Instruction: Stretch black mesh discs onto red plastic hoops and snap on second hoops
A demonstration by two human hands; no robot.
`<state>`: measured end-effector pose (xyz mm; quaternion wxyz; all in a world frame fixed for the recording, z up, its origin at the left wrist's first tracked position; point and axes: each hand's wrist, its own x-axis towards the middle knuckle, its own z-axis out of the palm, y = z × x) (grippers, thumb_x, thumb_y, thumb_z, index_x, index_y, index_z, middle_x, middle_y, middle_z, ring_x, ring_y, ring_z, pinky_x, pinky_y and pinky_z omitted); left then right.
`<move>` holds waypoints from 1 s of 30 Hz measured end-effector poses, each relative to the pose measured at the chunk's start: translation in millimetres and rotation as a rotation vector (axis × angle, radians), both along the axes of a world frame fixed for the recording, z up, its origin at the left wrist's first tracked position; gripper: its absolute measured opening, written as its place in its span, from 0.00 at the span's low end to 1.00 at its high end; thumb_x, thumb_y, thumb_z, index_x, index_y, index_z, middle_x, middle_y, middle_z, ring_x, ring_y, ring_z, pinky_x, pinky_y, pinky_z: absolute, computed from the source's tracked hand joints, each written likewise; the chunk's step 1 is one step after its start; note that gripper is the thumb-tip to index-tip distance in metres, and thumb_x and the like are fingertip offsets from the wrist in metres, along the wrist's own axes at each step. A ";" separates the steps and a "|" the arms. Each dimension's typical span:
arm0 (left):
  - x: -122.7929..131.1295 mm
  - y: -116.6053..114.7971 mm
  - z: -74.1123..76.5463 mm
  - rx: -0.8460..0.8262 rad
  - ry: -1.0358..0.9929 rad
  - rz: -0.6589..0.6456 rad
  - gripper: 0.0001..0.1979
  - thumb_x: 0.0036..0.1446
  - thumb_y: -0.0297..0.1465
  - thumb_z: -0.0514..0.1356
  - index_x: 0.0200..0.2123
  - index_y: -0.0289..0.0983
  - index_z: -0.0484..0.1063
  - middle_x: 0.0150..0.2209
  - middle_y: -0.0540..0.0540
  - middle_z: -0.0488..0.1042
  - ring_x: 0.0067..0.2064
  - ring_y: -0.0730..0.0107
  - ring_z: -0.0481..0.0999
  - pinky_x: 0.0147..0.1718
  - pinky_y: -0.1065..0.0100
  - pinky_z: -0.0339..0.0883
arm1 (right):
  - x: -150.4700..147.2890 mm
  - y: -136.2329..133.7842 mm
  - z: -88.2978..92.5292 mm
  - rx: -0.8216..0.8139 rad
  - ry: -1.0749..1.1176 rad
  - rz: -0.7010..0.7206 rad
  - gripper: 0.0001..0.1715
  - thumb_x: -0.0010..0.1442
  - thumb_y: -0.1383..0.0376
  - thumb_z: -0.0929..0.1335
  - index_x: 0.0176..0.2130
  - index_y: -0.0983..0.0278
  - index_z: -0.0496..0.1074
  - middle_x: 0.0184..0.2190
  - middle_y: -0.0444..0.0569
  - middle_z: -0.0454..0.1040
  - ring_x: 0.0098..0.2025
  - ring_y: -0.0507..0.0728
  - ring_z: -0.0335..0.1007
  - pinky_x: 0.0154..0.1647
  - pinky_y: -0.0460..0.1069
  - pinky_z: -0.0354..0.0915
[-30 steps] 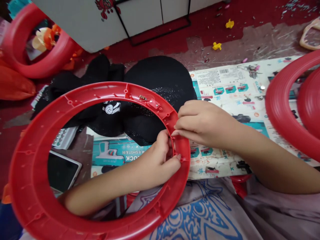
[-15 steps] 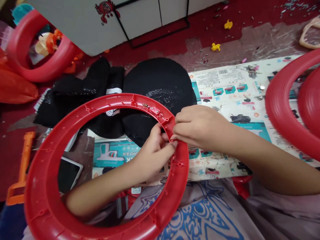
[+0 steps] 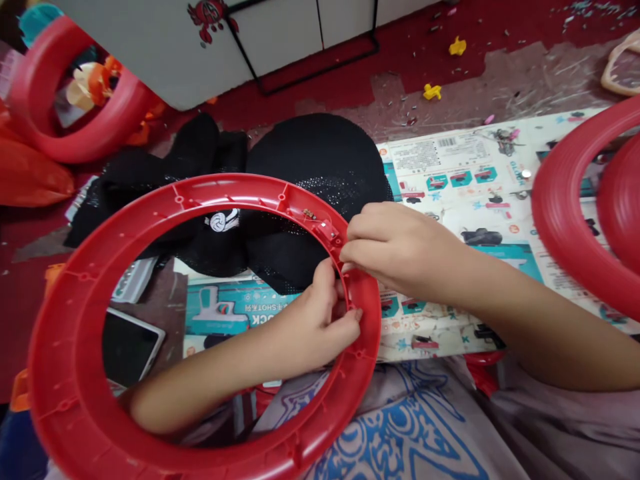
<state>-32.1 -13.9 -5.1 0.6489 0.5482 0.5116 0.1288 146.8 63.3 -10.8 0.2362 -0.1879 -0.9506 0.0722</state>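
A large red plastic ring [image 3: 57, 340] lies over my lap and the cardboard, its hollow, ribbed side facing up. My left hand [image 3: 320, 327] reaches through its opening and is closed on the inner edge, thumb over the channel. My right hand [image 3: 390, 250] pinches at the channel on the ring's right side; whatever is between its fingertips is hidden. Just beyond those fingertips, a small pinkish-red part [image 3: 327, 230] sits in the channel, with a tiny brass-coloured coiled piece [image 3: 309, 214] beside it.
Printed cardboard [image 3: 420, 157] lies beneath, with a black mesh cloth item [image 3: 315, 150] and a phone-like device [image 3: 133, 343] nearby. More red rings stand at right [image 3: 555, 200] and upper left [image 3: 30, 87]. Yellow bits [image 3: 433, 92] lie on the floor by a white cabinet [image 3: 150, 47].
The ring has turned and shifted left, and the small parts in its channel have moved right and slightly down. My right hand has moved up a little; my left thumb is lower.
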 end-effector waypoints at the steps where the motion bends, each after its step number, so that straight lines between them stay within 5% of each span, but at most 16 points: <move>1: 0.9 0.3 0.7 -0.046 -0.056 0.017 0.18 0.59 0.30 0.55 0.50 0.39 0.51 0.37 0.49 0.68 0.34 0.71 0.72 0.29 0.70 0.67 | 0.0 1.3 -1.5 -0.017 -0.006 0.000 0.15 0.66 0.68 0.61 0.31 0.67 0.74 0.29 0.50 0.72 0.32 0.54 0.59 0.32 0.50 0.52; 6: 6.8 4.7 -3.2 -0.198 -0.323 0.288 0.20 0.52 0.30 0.63 0.45 0.38 0.58 0.40 0.48 0.70 0.41 0.69 0.74 0.37 0.71 0.69 | -0.9 4.8 -5.6 -0.042 -0.002 0.021 0.16 0.64 0.67 0.63 0.27 0.66 0.74 0.26 0.48 0.72 0.29 0.54 0.58 0.30 0.50 0.50; 10: 9.9 7.5 -10.6 -0.134 -0.230 0.418 0.17 0.53 0.33 0.62 0.44 0.38 0.60 0.37 0.49 0.70 0.36 0.71 0.72 0.33 0.71 0.68 | -2.6 2.5 -5.7 -0.037 0.025 0.039 0.16 0.64 0.68 0.63 0.27 0.66 0.74 0.24 0.49 0.72 0.28 0.54 0.59 0.29 0.50 0.51; 13: 8.1 7.2 -10.4 -0.016 -0.116 0.357 0.17 0.53 0.31 0.59 0.45 0.37 0.59 0.38 0.49 0.69 0.38 0.69 0.71 0.35 0.68 0.68 | -1.8 1.1 -2.6 -0.057 0.026 -0.020 0.16 0.64 0.66 0.63 0.29 0.68 0.75 0.27 0.51 0.73 0.28 0.55 0.62 0.29 0.50 0.53; 19: -0.1 6.6 1.7 0.129 0.055 0.017 0.22 0.50 0.25 0.54 0.50 0.38 0.57 0.38 0.49 0.67 0.48 0.60 0.69 0.47 0.61 0.66 | 1.7 0.6 6.5 -0.121 0.044 -0.017 0.17 0.64 0.69 0.60 0.33 0.68 0.75 0.33 0.52 0.75 0.32 0.55 0.65 0.31 0.49 0.58; 25: -4.5 3.6 3.1 0.030 0.100 -0.138 0.22 0.53 0.28 0.54 0.51 0.37 0.54 0.37 0.47 0.67 0.37 0.63 0.70 0.36 0.61 0.70 | 0.6 -1.9 8.6 -0.211 0.029 -0.031 0.17 0.63 0.69 0.61 0.31 0.67 0.76 0.33 0.52 0.75 0.33 0.55 0.66 0.32 0.49 0.57; 30: -1.4 1.5 3.8 0.001 -0.026 -0.055 0.23 0.56 0.31 0.57 0.54 0.37 0.54 0.45 0.42 0.69 0.45 0.61 0.73 0.44 0.60 0.71 | 0.3 -1.6 6.0 -0.259 0.008 -0.068 0.15 0.62 0.69 0.62 0.30 0.67 0.76 0.31 0.50 0.75 0.32 0.54 0.66 0.31 0.49 0.55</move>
